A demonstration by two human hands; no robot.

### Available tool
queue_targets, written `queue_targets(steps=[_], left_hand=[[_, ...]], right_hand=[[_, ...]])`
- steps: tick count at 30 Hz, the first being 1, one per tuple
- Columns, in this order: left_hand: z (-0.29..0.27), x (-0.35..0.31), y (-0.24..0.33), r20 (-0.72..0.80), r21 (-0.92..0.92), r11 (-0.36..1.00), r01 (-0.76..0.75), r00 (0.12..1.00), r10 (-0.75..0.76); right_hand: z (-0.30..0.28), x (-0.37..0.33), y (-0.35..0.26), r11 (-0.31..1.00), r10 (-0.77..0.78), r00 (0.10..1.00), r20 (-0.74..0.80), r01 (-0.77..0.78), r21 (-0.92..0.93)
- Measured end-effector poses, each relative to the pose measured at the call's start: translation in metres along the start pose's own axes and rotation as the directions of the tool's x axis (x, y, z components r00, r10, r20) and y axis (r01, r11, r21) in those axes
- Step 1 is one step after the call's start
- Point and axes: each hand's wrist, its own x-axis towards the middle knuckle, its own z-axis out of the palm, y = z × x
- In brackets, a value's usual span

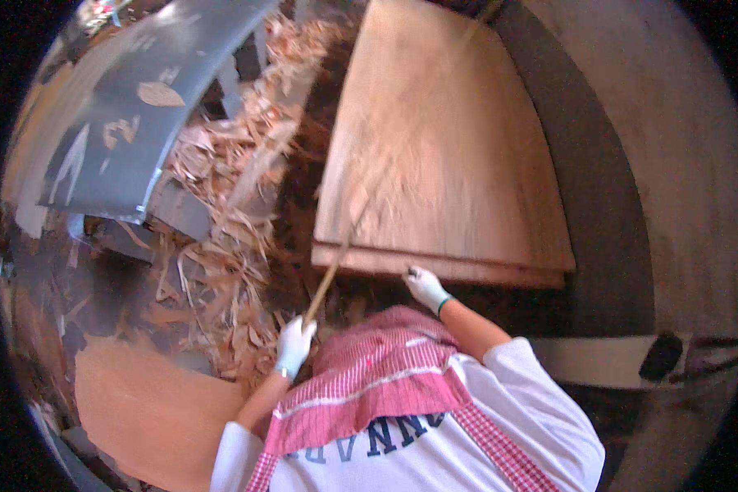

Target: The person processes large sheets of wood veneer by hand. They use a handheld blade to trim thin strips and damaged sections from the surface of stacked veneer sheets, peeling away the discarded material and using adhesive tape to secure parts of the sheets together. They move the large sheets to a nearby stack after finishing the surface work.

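Observation:
My left hand, in a white glove, is closed round the near end of a long thin stick. The stick slants up and away to the right over a stack of wood veneer sheets. At the stack's near edge is my right hand, also gloved in white, its fingers curled together. A small dark spot shows at those fingertips; whether it is a held thing or a mark on the glove I cannot make out. The top sheet sits slightly back from the near edge of the sheets below.
Torn veneer scraps litter the floor left of the stack. A dark metal panel with chalk-like marks slopes at the upper left. A loose veneer piece lies at the lower left. A dark strip runs along the stack's right side.

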Motion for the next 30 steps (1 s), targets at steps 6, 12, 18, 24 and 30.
queue_targets(steps=[6,12,18,24,30], left_hand=[[0.053,0.093,0.049,0.020,0.093,0.987,0.134,0.990,-0.136],[0.147,0.133,0.039,0.257,-0.127,0.882,0.454,0.874,-0.413],[0.275,0.148,0.001,0.419,-0.250,0.743,0.620,0.761,-0.494],[0.361,0.190,0.024,0.527,-0.550,0.438,0.711,0.702,-0.478],[0.399,0.266,0.051,0.512,-0.562,0.381,0.735,0.670,-0.538]], right_hand=[[-0.064,-0.074,0.070,0.863,0.503,0.864,0.037,-0.499,-0.080],[-0.082,-0.130,0.207,0.620,0.785,0.611,0.104,-0.773,-0.135],[-0.093,-0.089,0.318,0.687,0.715,0.693,-0.090,-0.721,-0.088],[-0.127,0.007,0.372,0.693,0.719,0.671,-0.180,-0.677,0.247],[-0.105,0.062,0.473,0.116,0.961,0.270,0.057,-0.584,0.803]])
